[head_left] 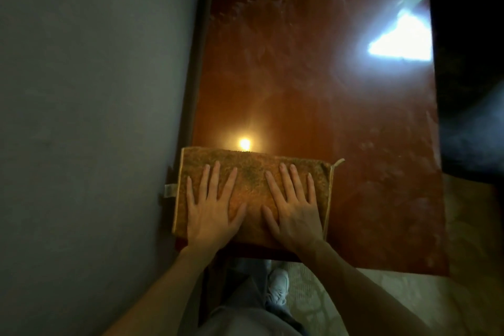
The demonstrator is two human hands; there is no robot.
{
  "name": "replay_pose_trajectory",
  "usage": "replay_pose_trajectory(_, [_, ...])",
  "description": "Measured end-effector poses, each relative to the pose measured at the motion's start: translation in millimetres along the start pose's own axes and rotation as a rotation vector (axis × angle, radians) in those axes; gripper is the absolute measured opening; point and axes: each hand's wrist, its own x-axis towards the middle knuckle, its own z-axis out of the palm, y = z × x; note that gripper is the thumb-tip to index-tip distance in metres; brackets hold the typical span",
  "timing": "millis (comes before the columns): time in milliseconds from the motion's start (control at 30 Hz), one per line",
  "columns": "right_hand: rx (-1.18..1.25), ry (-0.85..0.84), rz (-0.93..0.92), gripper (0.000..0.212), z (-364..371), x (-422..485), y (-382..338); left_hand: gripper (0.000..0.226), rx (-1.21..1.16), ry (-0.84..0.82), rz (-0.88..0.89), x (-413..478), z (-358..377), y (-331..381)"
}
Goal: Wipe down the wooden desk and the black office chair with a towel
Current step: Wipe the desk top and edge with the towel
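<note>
A grey wall (81, 90) flanks the wooden desk (341, 117) on its left. The folded towel (253, 163) lies crosswise at the desk's near end. The left hand (210, 213) and right hand (294, 213) press it flat with fingers spread, and the smeared surface stretches ahead of them. Glare (401, 38) hides part of the desk, and the dark area (469, 63) at right is unreadable.

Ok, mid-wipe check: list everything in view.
Wooden desk: one, glossy reddish-brown, centre, beside the wall.
Towel: one, golden-brown, folded on the desk's near-left end.
Wall: one, grey, left.
Light reflections: two, warm and white, on the desk.
Dark shape: one, black, right; unidentifiable.
Floor: pale, patterned, bottom right.
Shoe: one, white, below the desk edge.
Trouser leg: one, grey, bottom centre.
Left hand: flat on the towel.
Right hand: flat on the towel.
</note>
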Motion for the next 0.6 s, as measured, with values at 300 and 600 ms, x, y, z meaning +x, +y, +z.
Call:
replay_pose_trajectory(300, [0.023,0.047,-0.074,0.077,-1.9,2.0,1.2,0.079,-0.041,0.041,0.039,-6.9,-6.2,1.8])
replay_pose_trajectory(600, [0.056,0.084,-0.065,0.074,8.6,7.6,-2.9,0.073,0.041,0.039,0.037,16.3,0.3,-2.2])
